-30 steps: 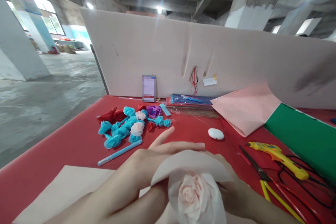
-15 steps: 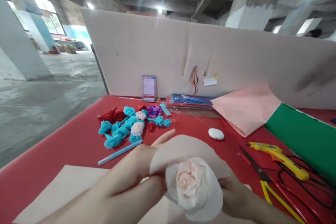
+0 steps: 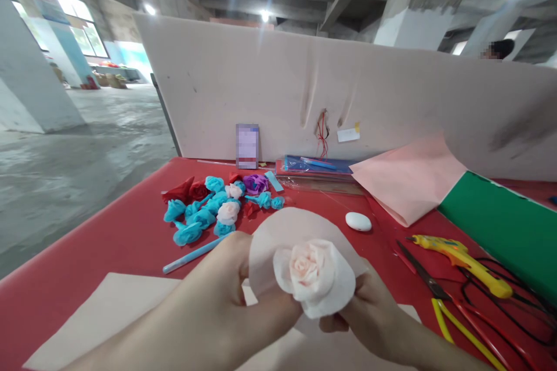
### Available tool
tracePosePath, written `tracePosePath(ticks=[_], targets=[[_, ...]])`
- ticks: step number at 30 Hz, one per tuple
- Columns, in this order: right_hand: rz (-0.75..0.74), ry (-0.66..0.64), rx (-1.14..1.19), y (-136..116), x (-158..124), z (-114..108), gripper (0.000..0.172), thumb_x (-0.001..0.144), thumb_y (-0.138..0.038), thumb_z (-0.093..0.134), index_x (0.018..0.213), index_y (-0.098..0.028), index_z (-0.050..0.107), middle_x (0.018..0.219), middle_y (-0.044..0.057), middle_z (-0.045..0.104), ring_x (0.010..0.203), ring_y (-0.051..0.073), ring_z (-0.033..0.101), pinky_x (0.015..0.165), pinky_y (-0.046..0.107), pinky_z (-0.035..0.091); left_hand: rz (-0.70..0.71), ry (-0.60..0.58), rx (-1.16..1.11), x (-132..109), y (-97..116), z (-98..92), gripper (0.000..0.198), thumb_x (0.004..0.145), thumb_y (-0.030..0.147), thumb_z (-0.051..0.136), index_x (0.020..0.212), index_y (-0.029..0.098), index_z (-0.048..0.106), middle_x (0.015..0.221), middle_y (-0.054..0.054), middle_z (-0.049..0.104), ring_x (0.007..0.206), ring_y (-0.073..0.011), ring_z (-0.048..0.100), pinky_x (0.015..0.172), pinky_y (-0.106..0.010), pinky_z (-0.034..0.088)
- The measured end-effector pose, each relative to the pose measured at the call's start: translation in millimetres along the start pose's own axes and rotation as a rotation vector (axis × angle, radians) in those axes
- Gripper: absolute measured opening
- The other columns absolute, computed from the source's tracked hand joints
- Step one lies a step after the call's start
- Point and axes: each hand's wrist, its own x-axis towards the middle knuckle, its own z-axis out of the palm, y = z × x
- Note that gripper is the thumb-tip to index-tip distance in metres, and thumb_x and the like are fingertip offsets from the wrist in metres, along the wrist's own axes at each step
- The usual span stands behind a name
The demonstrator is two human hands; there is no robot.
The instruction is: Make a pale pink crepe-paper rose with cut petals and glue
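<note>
Nearest the camera, a pale paper sheet (image 3: pixel 104 313) lies flat on the red table (image 3: pixel 78 249). Above it, the left hand (image 3: pixel 221 295) is closed, its fingers curled around the left side of the paper rose (image 3: pixel 313 269). It pinches the rose's broad outer petal layer. The right hand (image 3: pixel 369 316) grips the rose from the right and below, with its fingers tucked under the bloom. The rose is pale pink, tightly rolled at the centre, held clear of the table between both hands and facing the camera. Just beyond the left hand, a light blue stick (image 3: pixel 198 253) lies at an angle on the table. To the near right are scissors (image 3: pixel 435 295) with yellow and red handles, a yellow glue gun (image 3: pixel 461 255) and a tangle of black cable (image 3: pixel 522 307). A white oval object (image 3: pixel 358 221) sits beyond the rose, apart from it. Further left, a cluster of small paper flowers (image 3: pixel 217 203) in blue, red, white and purple lies on the table. At far right, a pink sheet (image 3: pixel 404 179) overlaps a green sheet (image 3: pixel 500 226). Flat packets (image 3: pixel 317 165) and a blurred card (image 3: pixel 247 146) rest against the pale foam board (image 3: pixel 304 87) at the far edge of the table.
</note>
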Motion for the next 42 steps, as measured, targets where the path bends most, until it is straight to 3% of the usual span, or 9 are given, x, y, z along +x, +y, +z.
tracePosePath(ticks=[3,8,13,18,23,30,34,38,42], targets=[[0.002,-0.008,0.001,-2.8,0.6,1.7,0.045,0.087,-0.05,0.046,0.057,-0.017,0.04,0.049,-0.004,0.035,0.045,0.005,0.029,0.042,0.02,0.022,0.041,-0.039,0.047,7.9,11.7,0.0,0.017,0.064,0.012,0.064,0.07,0.027,0.069,0.055,0.012,0.066,0.045,-0.008,0.054,0.043,-0.011,0.041],[0.04,0.001,-0.045,-7.3,0.6,4.3,0.046,0.084,-0.056,0.046,0.06,-0.018,0.038,0.053,-0.004,0.032,0.048,0.006,0.028,0.044,0.021,0.021,0.012,-0.01,0.1,11.8,12.9,-2.3,0.008,0.067,0.02,0.066,0.07,0.024,0.071,0.055,0.006,0.069,0.046,-0.0127,0.059,0.04,-0.014,0.044],[0.043,0.106,-0.115,-5.4,0.3,9.7,0.052,0.086,-0.056,0.042,0.053,-0.017,0.038,0.051,-0.003,0.035,0.047,0.006,0.029,0.044,0.022,0.023,-0.043,-0.021,0.087,13.4,8.9,-1.4,0.015,0.069,0.013,0.059,0.066,0.022,0.07,0.064,0.003,0.073,0.055,-0.0154,0.066,0.049,-0.016,0.05],[-0.005,0.231,-0.252,-0.9,-1.0,11.4,0.051,0.091,-0.048,0.038,0.052,-0.015,0.043,0.05,-0.002,0.041,0.048,0.007,0.037,0.047,0.02,0.029,-0.084,0.025,0.032,16.6,0.8,-2.5,0.007,0.073,0.022,0.063,0.068,0.021,0.068,0.061,0.004,0.07,0.055,-0.0146,0.064,0.05,-0.017,0.05],[-0.052,0.285,-0.298,2.9,0.6,8.5,0.045,0.092,-0.043,0.04,0.06,-0.014,0.053,0.051,-0.004,0.039,0.047,0.006,0.033,0.044,0.019,0.026,-0.126,-0.205,-0.231,23.7,2.3,-0.4,0.019,0.084,0.021,0.053,0.073,0.019,0.068,0.069,0.002,0.069,0.066,-0.014,0.065,0.065,-0.021,0.052],[-0.092,0.288,-0.298,-3.0,-2.5,12.4,0.043,0.091,-0.045,0.04,0.061,-0.016,0.051,0.057,-0.001,0.047,0.054,0.009,0.043,0.051,0.02,0.034,-0.161,-0.262,-0.438,22.8,2.9,3.1,0.012,0.083,0.018,0.056,0.08,0.02,0.068,0.073,0.002,0.07,0.067,-0.0122,0.066,0.064,-0.019,0.051],[-0.002,0.22,-0.149,-10.8,-3.5,16.7,0.048,0.088,-0.052,0.042,0.056,-0.016,0.043,0.053,-0.002,0.039,0.051,0.008,0.036,0.048,0.02,0.028,-0.104,-0.389,-0.526,21.6,4.8,4.2,0.012,0.073,0.025,0.063,0.08,0.018,0.069,0.075,-0.003,0.072,0.073,-0.0192,0.067,0.068,-0.026,0.052],[0.076,0.188,0.115,-14.5,-1.8,18.9,0.052,0.08,-0.06,0.05,0.054,-0.016,0.043,0.05,-0.004,0.036,0.048,0.006,0.032,0.046,0.02,0.025,-0.003,-0.527,-0.574,24.7,1.9,0.3,0.02,0.07,0.024,0.052,0.078,0.019,0.069,0.074,-0.003,0.071,0.087,-0.0272,0.066,0.079,-0.04,0.05],[0.129,0.202,0.219,-20.1,-1.3,18.7,0.052,0.075,-0.061,0.056,0.054,-0.016,0.043,0.05,-0.005,0.034,0.047,0.006,0.028,0.046,0.021,0.02,-0.012,-0.402,-0.532,28.0,-1.4,-6.1,0.02,0.059,0.018,0.046,0.064,0.018,0.065,0.075,-0.005,0.071,0.09,-0.0314,0.064,0.08,-0.046,0.049]])
